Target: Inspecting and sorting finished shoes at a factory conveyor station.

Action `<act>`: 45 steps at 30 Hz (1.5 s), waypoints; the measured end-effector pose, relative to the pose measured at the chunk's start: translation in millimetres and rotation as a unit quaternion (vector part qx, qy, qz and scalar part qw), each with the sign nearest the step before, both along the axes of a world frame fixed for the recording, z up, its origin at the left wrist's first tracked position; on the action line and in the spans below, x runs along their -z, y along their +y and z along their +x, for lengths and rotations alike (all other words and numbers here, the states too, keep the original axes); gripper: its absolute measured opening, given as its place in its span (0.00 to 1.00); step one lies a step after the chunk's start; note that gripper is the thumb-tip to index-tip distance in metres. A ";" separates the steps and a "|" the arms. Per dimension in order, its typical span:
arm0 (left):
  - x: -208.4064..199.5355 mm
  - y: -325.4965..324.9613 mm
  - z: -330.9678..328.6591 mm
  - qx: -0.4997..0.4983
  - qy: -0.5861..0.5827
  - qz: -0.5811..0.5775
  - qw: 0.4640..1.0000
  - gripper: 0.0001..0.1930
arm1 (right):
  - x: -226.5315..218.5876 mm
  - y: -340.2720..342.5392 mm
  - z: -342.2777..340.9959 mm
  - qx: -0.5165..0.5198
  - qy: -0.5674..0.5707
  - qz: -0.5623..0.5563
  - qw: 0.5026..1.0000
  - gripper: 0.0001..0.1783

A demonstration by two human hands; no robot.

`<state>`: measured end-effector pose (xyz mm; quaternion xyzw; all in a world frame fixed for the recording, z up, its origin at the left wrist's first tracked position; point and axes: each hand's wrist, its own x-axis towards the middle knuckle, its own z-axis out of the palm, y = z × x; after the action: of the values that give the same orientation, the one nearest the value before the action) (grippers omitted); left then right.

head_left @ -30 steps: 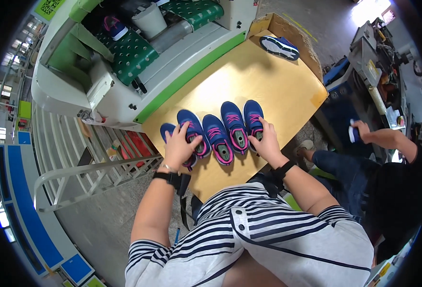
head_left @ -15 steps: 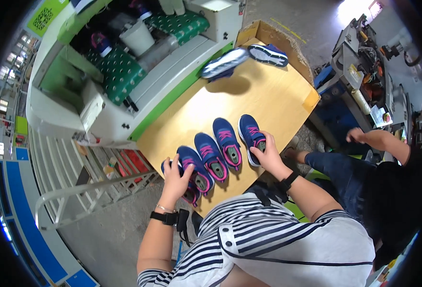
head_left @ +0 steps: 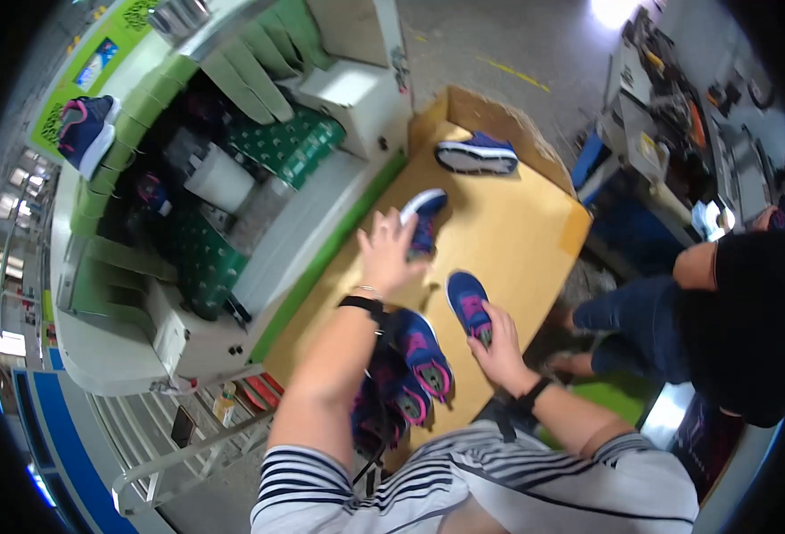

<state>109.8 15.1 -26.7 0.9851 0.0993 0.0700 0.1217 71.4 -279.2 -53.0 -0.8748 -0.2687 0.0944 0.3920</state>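
Observation:
My left hand (head_left: 387, 256) is stretched forward with spread fingers, over the near left side of a navy sneaker (head_left: 426, 221) on the table; whether it touches the shoe cannot be made out. My right hand (head_left: 499, 351) grips the collar of another navy sneaker (head_left: 469, 301) with pink laces, its toe pointing away from me. Under my left forearm stand several matching sneakers in a row; the rightmost sneaker (head_left: 417, 343) shows best, and the others are partly hidden by the arm. Farther back a sneaker (head_left: 477, 157) lies on its side, sole toward me.
A wooden table (head_left: 526, 240) carries the shoes, with a cardboard box wall (head_left: 535, 133) behind it. At left stands a white and green machine (head_left: 312, 240) with a green dotted belt (head_left: 294, 147); one sneaker (head_left: 87, 133) rests on top. A co-worker (head_left: 722, 311) is at right.
My left hand has left the row of shoes and reached forward to the far sneaker. The blurred sneaker by the machine now rests on the table. My right hand stays on its sneaker. The view has shifted.

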 end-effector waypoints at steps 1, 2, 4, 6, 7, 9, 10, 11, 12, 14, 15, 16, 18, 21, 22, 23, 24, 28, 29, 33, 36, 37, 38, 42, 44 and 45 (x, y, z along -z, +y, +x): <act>20.8 -5.9 6.5 -0.004 0.007 0.068 0.998 0.57 | 5.5 -0.6 -0.2 0.001 -0.001 0.011 1.000 0.46; 25.8 -3.7 15.9 -0.012 0.037 0.059 0.998 0.60 | 4.2 -2.2 -2.0 0.009 0.017 0.002 1.000 0.49; 27.7 -1.1 27.4 -0.050 0.059 0.028 0.997 0.63 | -2.9 -6.7 -3.1 0.023 0.094 0.010 0.995 0.55; 17.5 4.7 16.4 -0.145 0.038 -0.142 0.979 0.59 | -10.0 -3.2 1.7 0.035 0.155 0.022 0.987 0.52; 9.5 11.1 5.2 -0.208 0.014 -0.278 0.938 0.57 | -22.6 2.8 8.7 0.047 0.214 0.051 0.974 0.50; -6.1 22.5 -39.7 -0.166 -0.097 -0.594 0.781 0.53 | -31.5 15.2 29.6 0.072 0.263 0.163 0.948 0.48; -25.5 25.7 -60.0 -0.147 -0.137 -0.631 0.750 0.53 | -42.0 25.7 46.5 0.040 0.206 0.172 0.963 0.47; -63.7 30.9 -77.2 -0.134 -0.196 -0.610 0.756 0.53 | -49.6 41.2 64.0 0.011 0.151 0.178 0.972 0.47; -95.8 42.1 -101.9 -0.186 -0.239 -0.581 0.756 0.50 | -75.2 74.4 77.4 -0.033 0.144 0.223 0.964 0.48; -160.5 62.2 -122.8 -0.283 -0.325 -0.507 0.746 0.41 | -130.0 153.8 107.4 -0.118 0.076 0.288 0.947 0.47; -172.6 85.6 -130.2 -0.308 -0.384 -0.516 0.701 0.38 | -162.5 192.9 115.9 -0.148 0.099 0.306 0.935 0.47; -188.2 103.9 -120.5 -0.349 -0.414 -0.518 0.662 0.37 | -168.9 235.2 132.9 -0.156 -0.037 0.306 0.938 0.47; -176.1 177.0 -109.2 -0.324 -0.491 -0.391 0.708 0.39 | -190.7 324.7 155.8 -0.178 -0.166 0.334 0.910 0.47; -149.3 268.7 -98.0 -0.409 -0.403 -0.346 0.742 0.41 | -182.1 446.3 167.5 -0.155 -0.143 0.239 0.948 0.38; -135.1 314.2 -120.2 -0.445 -0.364 -0.211 0.791 0.41 | -175.4 483.1 158.2 -0.153 -0.146 0.213 0.954 0.40; -123.0 315.7 -116.9 -0.440 -0.351 -0.226 0.795 0.41 | -171.2 496.1 151.5 -0.155 -0.180 0.182 0.954 0.36; -122.1 306.8 -112.0 -0.439 -0.339 -0.272 0.787 0.43 | -163.4 496.0 148.0 -0.166 -0.186 0.165 0.954 0.32; -167.8 199.2 -113.3 -0.383 -0.336 -0.288 0.811 0.41 | -153.5 370.1 172.8 -0.223 -0.179 0.320 0.903 0.18; -163.2 181.0 -130.5 -0.356 -0.330 -0.268 0.832 0.43 | -143.2 335.2 190.6 -0.188 -0.235 0.366 0.881 0.14; -141.4 104.1 -180.9 -0.313 -0.252 -0.235 0.885 0.36 | -62.5 182.5 334.4 0.019 -0.265 0.073 0.961 0.19; -124.5 72.0 -192.9 -0.321 -0.159 -0.237 0.903 0.31 | 21.3 95.6 370.7 0.092 -0.103 -0.224 0.965 0.40; -120.7 61.8 -193.2 -0.310 -0.131 -0.222 0.915 0.29 | 39.0 84.3 362.3 0.098 -0.103 -0.088 0.986 0.38; -120.5 52.3 -197.3 -0.308 -0.105 -0.225 0.919 0.27 | 26.1 88.1 337.8 0.080 -0.124 -0.087 0.985 0.36; -97.2 18.4 -243.9 -0.233 -0.025 -0.169 0.957 0.26 | 16.4 75.5 238.2 -0.002 -0.272 -0.076 0.959 0.29; -78.1 -1.3 -250.2 -0.240 -0.049 -0.185 0.952 0.26 | 36.4 61.7 233.1 0.000 -0.275 0.019 0.961 0.41; -68.2 -9.0 -254.6 -0.205 0.041 -0.216 0.954 0.28 | 37.2 63.4 236.6 0.032 -0.224 0.016 0.974 0.46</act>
<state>-144.8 6.1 41.6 0.8959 0.3165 0.0294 0.3105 308.0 -215.8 -90.3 -0.8753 -0.3227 -0.1214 0.3390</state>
